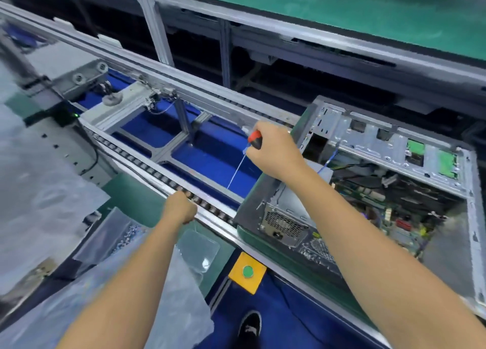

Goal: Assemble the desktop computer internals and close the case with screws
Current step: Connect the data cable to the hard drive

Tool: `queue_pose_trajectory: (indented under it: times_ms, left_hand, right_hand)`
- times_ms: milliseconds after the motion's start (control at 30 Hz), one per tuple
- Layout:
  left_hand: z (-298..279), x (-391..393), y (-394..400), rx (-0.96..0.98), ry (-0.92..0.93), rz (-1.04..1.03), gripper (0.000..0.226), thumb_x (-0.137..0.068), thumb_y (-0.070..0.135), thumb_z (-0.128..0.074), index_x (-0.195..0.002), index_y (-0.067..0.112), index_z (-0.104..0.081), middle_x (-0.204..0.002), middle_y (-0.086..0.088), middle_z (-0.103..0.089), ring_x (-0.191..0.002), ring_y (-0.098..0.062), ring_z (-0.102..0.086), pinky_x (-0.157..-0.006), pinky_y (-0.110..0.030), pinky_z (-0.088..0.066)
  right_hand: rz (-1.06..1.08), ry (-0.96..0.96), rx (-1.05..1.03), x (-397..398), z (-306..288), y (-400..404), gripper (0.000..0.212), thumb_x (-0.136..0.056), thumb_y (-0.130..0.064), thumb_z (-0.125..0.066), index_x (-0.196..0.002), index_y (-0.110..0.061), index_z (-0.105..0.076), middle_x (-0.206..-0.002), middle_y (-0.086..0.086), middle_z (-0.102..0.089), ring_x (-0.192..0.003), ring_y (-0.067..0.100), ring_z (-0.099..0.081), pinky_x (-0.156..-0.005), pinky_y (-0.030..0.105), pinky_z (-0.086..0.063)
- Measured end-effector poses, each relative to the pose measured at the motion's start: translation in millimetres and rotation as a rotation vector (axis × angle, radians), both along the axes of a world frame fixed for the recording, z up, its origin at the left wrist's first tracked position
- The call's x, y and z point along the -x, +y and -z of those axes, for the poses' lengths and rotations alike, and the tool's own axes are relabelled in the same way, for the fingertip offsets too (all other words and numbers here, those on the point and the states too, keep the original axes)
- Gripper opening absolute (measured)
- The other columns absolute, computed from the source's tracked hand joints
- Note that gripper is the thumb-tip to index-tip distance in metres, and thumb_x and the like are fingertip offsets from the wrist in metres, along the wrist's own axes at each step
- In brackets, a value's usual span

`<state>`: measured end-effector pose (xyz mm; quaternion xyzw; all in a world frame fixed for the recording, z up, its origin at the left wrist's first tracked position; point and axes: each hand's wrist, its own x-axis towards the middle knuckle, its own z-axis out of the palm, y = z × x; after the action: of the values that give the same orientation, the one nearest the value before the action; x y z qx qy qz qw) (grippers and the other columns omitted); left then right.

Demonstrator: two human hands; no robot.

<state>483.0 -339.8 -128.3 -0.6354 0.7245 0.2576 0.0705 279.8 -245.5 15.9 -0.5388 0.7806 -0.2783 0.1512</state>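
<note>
Open computer case (394, 190) right of both hands, right hand (276, 148) gripping screwdriver (255, 139)

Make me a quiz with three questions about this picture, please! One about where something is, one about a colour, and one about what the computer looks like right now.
1. Where is the screwdriver?
A. In the right hand
B. Lying inside the computer case
C. On the floor by the shoe

2. What colour is the round button on the yellow plate?
A. Red
B. Green
C. White

3. What state is the computer case in?
A. Closed with its cover on
C. Wrapped in plastic
B. Open, with its parts showing

Answers:
1. A, because the right hand grips the red and black handle, with the thin shaft pointing down over the conveyor.
2. B, because the button is plainly green against the yellow plate.
3. B, because the side is off and the power supply, cables and circuit board can be seen inside.
</note>
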Motion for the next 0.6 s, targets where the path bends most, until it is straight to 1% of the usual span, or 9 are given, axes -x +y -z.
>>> queue_pose_trajectory:
  times_ms: [67,133,200,233,300,333,467,533,600]
  left_hand:
    - [14.0,-12.5,4.9,-0.019,-0.016,-0.035,0.008,-0.076,-0.002,-0.050,-0.069,0.001,-0.053,-0.083,-0.019,-0.058,-0.063,-0.026,-0.055,-0.047,-0.025,-0.038]
    - [26.4,-23.5,9.1,-0.035,-0.029,-0.079,0.009,-0.080,0.002,-0.050,-0.074,-0.001,-0.056,-0.091,-0.022,-0.062,-0.078,-0.032,-0.060,-0.059,-0.028,-0.044]
    - [37.5,-34.2,12.8,-0.042,-0.027,-0.117,0.018,-0.085,0.010,-0.054,-0.069,0.002,-0.053,-0.094,-0.021,-0.064,-0.077,-0.032,-0.058,-0.064,-0.031,-0.045]
    - [41.6,-39.2,14.0,-0.044,-0.032,-0.131,0.019,-0.087,0.014,-0.056,-0.073,0.002,-0.056,-0.097,-0.021,-0.064,-0.081,-0.033,-0.059,-0.066,-0.033,-0.045]
    - [50.1,-47.2,15.5,-0.051,-0.062,-0.150,0.024,-0.090,0.020,-0.059,-0.097,-0.003,-0.062,-0.108,-0.022,-0.063,-0.097,-0.037,-0.061,-0.075,-0.037,-0.047]
    - [53.9,-49.7,16.3,-0.054,-0.085,-0.155,0.027,-0.090,0.019,-0.059,-0.104,-0.004,-0.061,-0.111,-0.023,-0.063,-0.102,-0.038,-0.061,-0.077,-0.038,-0.047]
    - [59.5,-50.5,20.5,-0.057,-0.145,-0.187,0.015,-0.085,0.000,-0.056,-0.099,-0.005,-0.061,-0.107,-0.024,-0.062,-0.095,-0.037,-0.061,-0.070,-0.037,-0.047]
    - [56.6,-46.1,21.3,-0.022,-0.113,-0.201,0.011,-0.085,0.000,-0.055,-0.095,-0.003,-0.059,-0.105,-0.023,-0.062,-0.093,-0.038,-0.061,-0.068,-0.037,-0.045]
    - [46.8,-34.9,19.5,0.030,-0.015,-0.229,0.007,-0.085,0.003,-0.056,-0.090,-0.001,-0.056,-0.101,-0.023,-0.061,-0.091,-0.039,-0.061,-0.066,-0.037,-0.045]
  right_hand:
    - [-0.006,0.020,-0.017,-3.6,2.2,-4.2,0.011,-0.085,-0.017,-0.059,-0.088,-0.012,-0.050,-0.086,0.010,-0.058,-0.079,0.032,-0.057,-0.069,0.043,-0.050]
    - [-0.009,0.029,-0.014,-4.6,3.8,-6.4,0.014,-0.085,-0.018,-0.060,-0.087,-0.012,-0.049,-0.085,0.009,-0.057,-0.078,0.032,-0.057,-0.069,0.042,-0.050]
    - [-0.009,0.024,-0.010,-2.8,5.6,-7.6,0.014,-0.085,-0.019,-0.061,-0.088,-0.011,-0.050,-0.083,0.009,-0.057,-0.077,0.032,-0.057,-0.069,0.042,-0.050]
    - [-0.007,0.023,-0.010,-1.9,6.3,-7.8,0.014,-0.085,-0.019,-0.062,-0.089,-0.011,-0.051,-0.083,0.008,-0.058,-0.075,0.031,-0.056,-0.068,0.042,-0.050]
    - [-0.009,0.024,-0.009,-1.1,7.5,-8.4,0.014,-0.085,-0.019,-0.062,-0.088,-0.011,-0.050,-0.079,0.006,-0.055,-0.071,0.029,-0.053,-0.065,0.040,-0.048]
    - [-0.013,0.024,-0.005,-1.0,8.0,-8.6,0.015,-0.085,-0.019,-0.062,-0.086,-0.012,-0.049,-0.077,0.005,-0.053,-0.069,0.027,-0.051,-0.062,0.037,-0.046]
    - [-0.013,0.035,0.006,-0.7,9.2,-8.8,0.017,-0.084,-0.018,-0.061,-0.080,-0.018,-0.045,-0.072,-0.002,-0.047,-0.065,0.021,-0.045,-0.052,0.028,-0.035]
    - [-0.013,0.043,0.003,-0.5,9.5,-8.5,0.017,-0.084,-0.019,-0.061,-0.081,-0.017,-0.045,-0.071,-0.003,-0.046,-0.066,0.021,-0.045,-0.052,0.028,-0.035]
    - [-0.013,0.038,0.004,-0.7,9.6,-7.6,0.019,-0.084,-0.020,-0.062,-0.081,-0.017,-0.043,-0.070,-0.003,-0.045,-0.065,0.021,-0.043,-0.054,0.029,-0.036]
